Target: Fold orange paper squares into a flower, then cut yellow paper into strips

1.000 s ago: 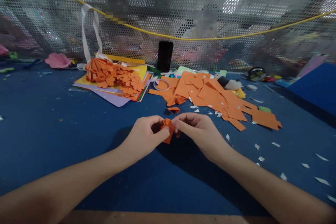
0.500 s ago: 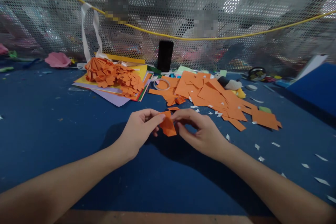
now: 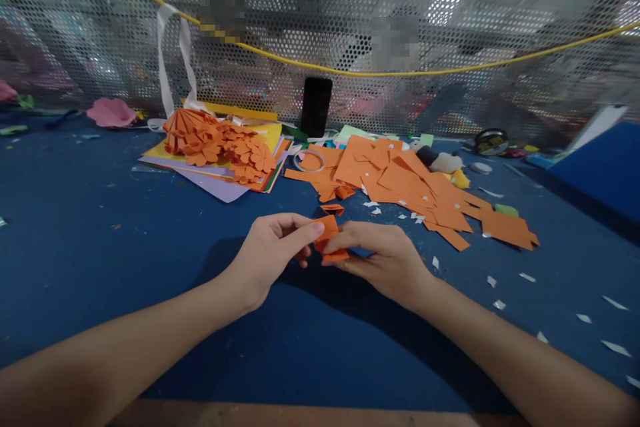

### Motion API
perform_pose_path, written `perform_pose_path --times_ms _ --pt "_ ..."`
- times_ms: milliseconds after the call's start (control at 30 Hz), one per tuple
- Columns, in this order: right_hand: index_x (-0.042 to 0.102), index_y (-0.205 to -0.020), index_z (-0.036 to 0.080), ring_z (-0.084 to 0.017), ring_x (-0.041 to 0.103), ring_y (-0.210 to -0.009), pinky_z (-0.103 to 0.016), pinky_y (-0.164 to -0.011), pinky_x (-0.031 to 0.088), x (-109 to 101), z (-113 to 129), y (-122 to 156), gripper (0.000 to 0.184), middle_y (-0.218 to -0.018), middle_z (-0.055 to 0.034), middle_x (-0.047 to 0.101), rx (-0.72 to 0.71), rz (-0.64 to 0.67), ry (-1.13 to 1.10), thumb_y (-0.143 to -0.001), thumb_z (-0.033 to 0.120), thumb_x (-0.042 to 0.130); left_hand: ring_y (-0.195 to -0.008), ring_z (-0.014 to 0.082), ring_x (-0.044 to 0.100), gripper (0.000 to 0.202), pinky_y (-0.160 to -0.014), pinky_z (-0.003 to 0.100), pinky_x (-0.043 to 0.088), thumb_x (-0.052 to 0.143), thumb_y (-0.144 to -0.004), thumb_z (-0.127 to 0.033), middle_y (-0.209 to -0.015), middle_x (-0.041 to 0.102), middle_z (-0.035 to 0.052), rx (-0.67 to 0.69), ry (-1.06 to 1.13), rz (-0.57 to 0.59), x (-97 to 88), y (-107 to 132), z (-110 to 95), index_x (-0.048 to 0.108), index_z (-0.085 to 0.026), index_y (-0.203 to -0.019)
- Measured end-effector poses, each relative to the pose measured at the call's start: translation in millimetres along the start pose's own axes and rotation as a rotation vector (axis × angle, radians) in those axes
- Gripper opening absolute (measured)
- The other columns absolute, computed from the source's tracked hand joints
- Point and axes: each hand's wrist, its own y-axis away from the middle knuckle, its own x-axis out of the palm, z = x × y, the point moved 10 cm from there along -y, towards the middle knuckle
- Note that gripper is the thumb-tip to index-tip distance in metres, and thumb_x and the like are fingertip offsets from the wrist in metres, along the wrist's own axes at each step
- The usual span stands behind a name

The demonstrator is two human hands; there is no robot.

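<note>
Between my two hands is a small folded piece of orange paper (image 3: 327,230), held above the blue table. My left hand (image 3: 270,250) pinches its upper left part, thumb on top. My right hand (image 3: 383,253) grips its lower right part between thumb and forefinger. Just beyond the fingers lies a small folded orange paper piece (image 3: 333,209). Behind it are more folded orange bits and a roll of clear tape (image 3: 309,160). Loose orange paper squares (image 3: 400,177) are spread out to the right of these.
Orange paper flowers (image 3: 220,143) rest on a stack of coloured sheets (image 3: 227,191) at the left back. A dark phone (image 3: 316,107) leans on the perforated metal screen (image 3: 280,7). White scraps (image 3: 499,305) litter the right side, near a blue box-like object (image 3: 600,167).
My right thumb and forefinger have closed over the paper's lower right part, where they were at its edge before. Both hands and the paper have shifted slightly right.
</note>
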Motion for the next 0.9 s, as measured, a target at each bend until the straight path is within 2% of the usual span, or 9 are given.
perform_pose_path --times_ms 167,300,433,533,700,900 --pt "0.074 -0.082 0.023 -0.015 0.067 -0.069 -0.027 -0.066 0.050 0.1 3.0 -1.9 0.011 -0.077 -0.0028 0.074 0.055 0.004 -0.034 -0.090 0.029 0.070 -0.053 0.0082 0.050 0.022 -0.049 0.019 0.043 0.079 -0.077 -0.035 -0.057 0.059 -0.0029 -0.001 -0.018 -0.004 -1.0 -1.2 0.8 0.072 -0.016 -0.069" --pt "0.069 -0.086 0.022 -0.017 0.068 -0.075 -0.029 -0.071 0.054 1.3 -10.2 1.4 0.006 -0.084 -0.0037 0.073 0.216 -0.072 -0.191 -0.087 0.028 0.071 -0.054 0.0078 0.050 0.020 -0.049 0.018 0.043 0.077 -0.078 -0.032 -0.057 0.059 -0.0037 0.012 -0.014 -0.011 -1.9 -2.3 -0.4 0.069 -0.016 -0.069" --pt "0.063 -0.095 0.023 -0.016 0.068 -0.074 -0.029 -0.069 0.056 -0.2 -29.7 7.4 0.029 -0.085 -0.0014 0.071 0.373 -0.196 -0.399 -0.075 0.030 0.082 -0.054 0.0079 0.051 0.019 -0.050 0.018 0.043 0.075 -0.078 -0.030 -0.059 0.059 -0.0038 -0.012 -0.009 -0.027 -3.7 -2.1 1.4 0.067 -0.016 -0.068" --pt "0.068 -0.099 0.021 -0.015 0.064 -0.066 -0.029 -0.064 0.054 2.5 -43.7 11.1 0.037 -0.078 -0.0004 0.070 0.500 -0.194 -0.450 -0.070 0.033 0.086 -0.055 0.0083 0.051 0.021 -0.050 0.018 0.043 0.073 -0.079 -0.031 -0.060 0.059 -0.0035 -0.021 -0.024 -0.012 -2.7 -2.1 2.2 0.064 -0.017 -0.067" --pt "0.077 -0.086 0.020 -0.013 0.062 -0.065 -0.029 -0.066 0.052 8.7 -52.9 13.2 0.026 -0.079 -0.0024 0.074 0.557 -0.148 -0.607 -0.070 0.039 0.086 -0.056 0.0083 0.050 0.022 -0.049 0.018 0.042 0.073 -0.081 -0.032 -0.063 0.057 -0.0040 -0.012 -0.048 0.026 1.1 -2.8 1.8 0.063 -0.017 -0.068" --pt "0.079 -0.075 0.019 -0.013 0.061 -0.062 -0.028 -0.064 0.050 10.3 -56.1 14.6 0.023 -0.069 -0.0019 0.071 0.596 -0.138 -0.669 -0.072 0.042 0.086 -0.056 0.0088 0.049 0.022 -0.050 0.020 0.042 0.073 -0.081 -0.034 -0.062 0.055 -0.0040 0.038 -0.134 0.078 6.3 -0.9 -3.3 0.065 -0.017 -0.069"
